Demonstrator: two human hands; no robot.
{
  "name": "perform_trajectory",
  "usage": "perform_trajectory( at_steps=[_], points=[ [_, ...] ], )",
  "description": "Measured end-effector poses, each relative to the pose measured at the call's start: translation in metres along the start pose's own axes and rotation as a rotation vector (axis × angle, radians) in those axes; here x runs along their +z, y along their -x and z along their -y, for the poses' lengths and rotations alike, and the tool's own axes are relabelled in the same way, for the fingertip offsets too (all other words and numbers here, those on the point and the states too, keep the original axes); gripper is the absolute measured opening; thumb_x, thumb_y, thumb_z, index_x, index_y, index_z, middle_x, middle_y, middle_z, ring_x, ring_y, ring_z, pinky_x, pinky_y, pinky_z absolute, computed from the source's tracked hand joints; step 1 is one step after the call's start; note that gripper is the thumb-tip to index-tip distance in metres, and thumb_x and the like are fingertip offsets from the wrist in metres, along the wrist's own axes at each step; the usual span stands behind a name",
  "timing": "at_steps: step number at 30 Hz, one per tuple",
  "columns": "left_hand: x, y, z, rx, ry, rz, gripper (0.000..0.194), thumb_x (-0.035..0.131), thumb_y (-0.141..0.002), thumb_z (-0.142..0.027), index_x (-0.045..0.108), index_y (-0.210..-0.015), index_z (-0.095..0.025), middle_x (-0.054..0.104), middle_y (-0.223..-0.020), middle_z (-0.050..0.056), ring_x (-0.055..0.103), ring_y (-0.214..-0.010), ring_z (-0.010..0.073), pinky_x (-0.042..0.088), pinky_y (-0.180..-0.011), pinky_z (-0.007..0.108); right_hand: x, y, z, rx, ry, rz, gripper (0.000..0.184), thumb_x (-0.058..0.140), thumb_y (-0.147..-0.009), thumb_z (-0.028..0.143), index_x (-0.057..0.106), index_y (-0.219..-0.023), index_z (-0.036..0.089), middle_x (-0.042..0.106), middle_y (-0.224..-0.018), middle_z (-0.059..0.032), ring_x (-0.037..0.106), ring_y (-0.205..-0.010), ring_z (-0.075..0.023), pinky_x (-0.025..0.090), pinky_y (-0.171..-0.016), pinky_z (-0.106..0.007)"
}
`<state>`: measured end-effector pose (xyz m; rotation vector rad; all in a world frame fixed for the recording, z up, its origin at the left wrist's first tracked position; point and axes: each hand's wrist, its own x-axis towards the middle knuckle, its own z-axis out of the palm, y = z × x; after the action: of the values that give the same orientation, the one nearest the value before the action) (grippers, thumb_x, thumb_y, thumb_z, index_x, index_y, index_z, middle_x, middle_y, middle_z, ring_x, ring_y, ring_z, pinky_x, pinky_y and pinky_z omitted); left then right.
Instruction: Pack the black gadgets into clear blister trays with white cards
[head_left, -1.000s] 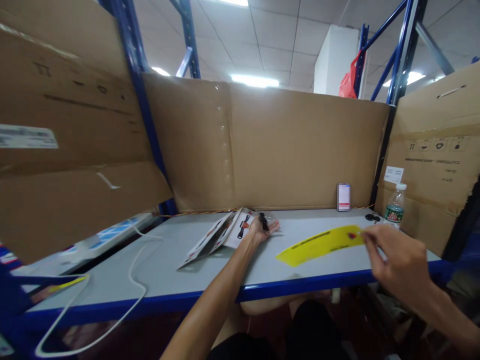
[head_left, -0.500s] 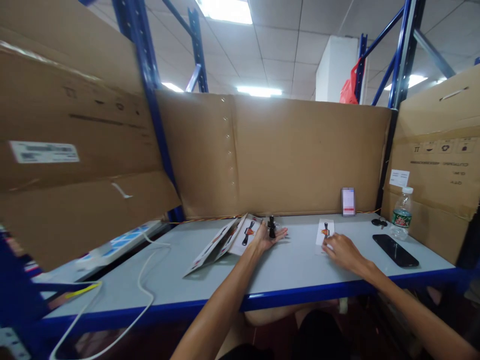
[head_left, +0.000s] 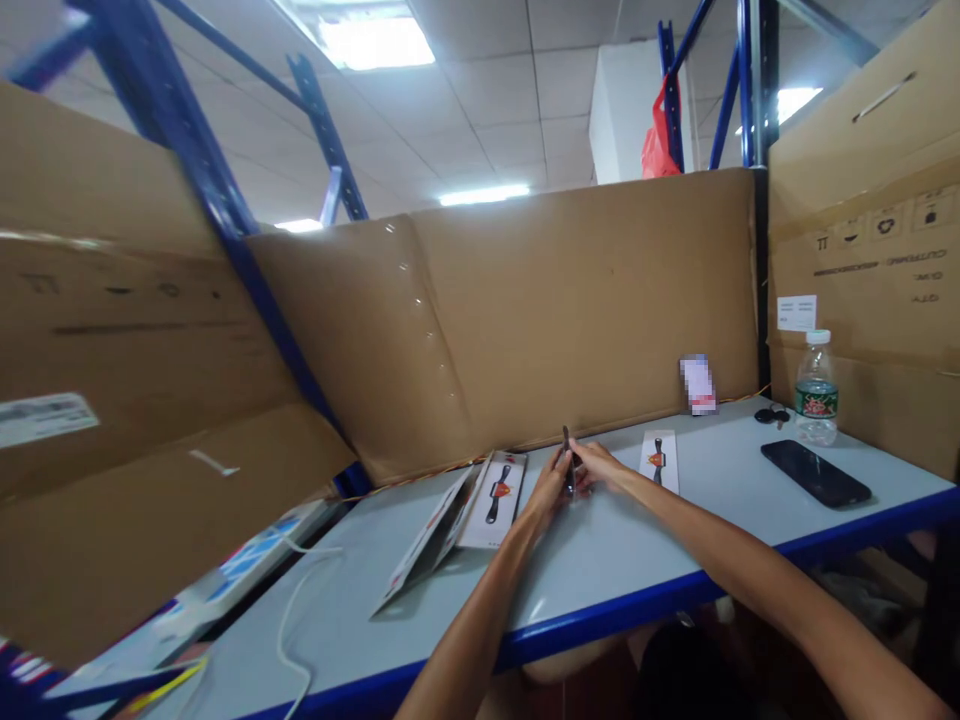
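In the head view, both hands meet over the middle of the table around a slim dark watch [head_left: 567, 440], seen nearly edge-on. My left hand [head_left: 552, 484] is closed around its lower part. My right hand [head_left: 594, 464] pinches it from the other side; some of those fingertips are hidden. Clear film seems to hang below the watch. Left of the hands, several white boxes lean together, and the front box [head_left: 480, 522] bears a picture of a black-strapped watch. Right of my right hand, a flat white box [head_left: 672, 450] with the same picture lies on the table.
A black phone [head_left: 816, 474], a water bottle [head_left: 817, 395] and keys [head_left: 772, 414] are at the right. Another lit phone [head_left: 699, 386] leans on the cardboard wall [head_left: 555, 320]. A white cable [head_left: 283, 625] crosses the table's left side.
My right hand has left the flat box and come over to my left hand. Open under the watch before, my left hand now grips it. The camera view has turned and tilted.
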<state>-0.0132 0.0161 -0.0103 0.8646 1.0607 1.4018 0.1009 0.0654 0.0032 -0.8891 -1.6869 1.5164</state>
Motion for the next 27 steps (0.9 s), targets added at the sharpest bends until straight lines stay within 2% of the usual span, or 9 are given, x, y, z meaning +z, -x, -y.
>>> perform_trajectory(
  at_steps=[4, 7, 10, 12, 15, 17, 21, 27],
  points=[
    [0.001, 0.002, 0.002, 0.031, -0.08, 0.024, 0.052, 0.075, -0.084, -0.039, 0.059, -0.131, -0.026, 0.073, -0.107, 0.007, 0.071, -0.079, 0.0188, 0.057, -0.064, 0.027, -0.01, 0.006, -0.004, 0.055, -0.157, 0.002, 0.044, 0.036, -0.105, 0.046, 0.061, -0.086, 0.015, 0.061, -0.055, -0.0002, 0.059, -0.047, -0.0129, 0.053, -0.049, -0.023],
    [-0.001, 0.001, 0.001, 0.03, -0.098, 0.051, 0.06, 0.081, -0.077, -0.034, 0.058, -0.132, -0.028, 0.074, -0.105, 0.006, 0.072, -0.076, 0.0195, 0.057, -0.061, 0.026, -0.011, 0.006, -0.007, 0.097, -0.238, -0.038, 0.044, 0.036, -0.106, 0.046, 0.061, -0.086, 0.015, 0.06, -0.056, 0.0006, 0.058, -0.047, -0.0126, 0.054, -0.051, -0.025],
    [-0.002, 0.0, 0.001, 0.01, -0.077, 0.087, 0.053, 0.073, -0.081, -0.032, 0.058, -0.131, -0.024, 0.074, -0.102, 0.008, 0.072, -0.077, 0.021, 0.059, -0.063, 0.03, -0.011, 0.003, -0.009, 0.131, -0.283, -0.092, 0.039, 0.042, -0.105, 0.043, 0.062, -0.089, 0.014, 0.061, -0.063, 0.001, 0.057, -0.05, -0.0107, 0.054, -0.054, -0.024],
    [-0.005, -0.002, 0.0, -0.005, -0.045, 0.089, 0.049, 0.065, -0.085, -0.034, 0.056, -0.13, -0.021, 0.073, -0.097, 0.009, 0.072, -0.075, 0.0217, 0.06, -0.064, 0.033, -0.013, 0.0, -0.01, 0.151, -0.286, -0.112, 0.029, 0.052, -0.102, 0.039, 0.064, -0.098, 0.013, 0.066, -0.08, -0.0016, 0.062, -0.062, -0.0116, 0.056, -0.061, -0.027],
    [-0.013, -0.004, -0.002, 0.023, 0.024, 0.043, 0.049, 0.059, -0.088, -0.037, 0.05, -0.133, -0.021, 0.071, -0.095, 0.009, 0.072, -0.076, 0.0222, 0.061, -0.069, 0.037, -0.021, -0.002, -0.011, 0.178, -0.262, -0.116, 0.029, 0.061, -0.098, 0.036, 0.062, -0.118, 0.015, 0.066, -0.111, -0.007, 0.066, -0.09, -0.018, 0.058, -0.077, -0.036],
    [-0.02, -0.005, -0.005, 0.073, 0.069, -0.009, 0.048, 0.056, -0.091, -0.04, 0.047, -0.135, -0.023, 0.07, -0.1, 0.009, 0.073, -0.082, 0.0225, 0.061, -0.074, 0.038, -0.027, -0.002, -0.012, 0.198, -0.226, -0.109, 0.033, 0.061, -0.097, 0.036, 0.06, -0.123, 0.016, 0.063, -0.12, -0.0088, 0.065, -0.099, -0.0211, 0.057, -0.083, -0.041],
    [-0.031, -0.006, -0.007, 0.121, 0.113, -0.102, 0.045, 0.055, -0.096, -0.043, 0.051, -0.134, -0.019, 0.066, -0.115, 0.01, 0.069, -0.093, 0.0227, 0.059, -0.079, 0.042, -0.034, -0.003, -0.016, 0.266, -0.123, -0.068, 0.033, 0.062, -0.097, 0.035, 0.06, -0.124, 0.016, 0.062, -0.122, -0.0093, 0.065, -0.101, -0.0219, 0.057, -0.085, -0.042],
    [-0.039, -0.018, -0.002, 0.074, 0.042, -0.228, 0.037, 0.062, -0.094, -0.036, 0.059, -0.127, -0.018, 0.063, -0.123, 0.01, 0.065, -0.1, 0.023, 0.058, -0.083, 0.043, -0.034, -0.006, -0.019, 0.292, 0.015, -0.036, 0.033, 0.062, -0.097, 0.035, 0.06, -0.124, 0.016, 0.063, -0.121, -0.0092, 0.065, -0.1, -0.0216, 0.057, -0.084, -0.041]
  ],
)
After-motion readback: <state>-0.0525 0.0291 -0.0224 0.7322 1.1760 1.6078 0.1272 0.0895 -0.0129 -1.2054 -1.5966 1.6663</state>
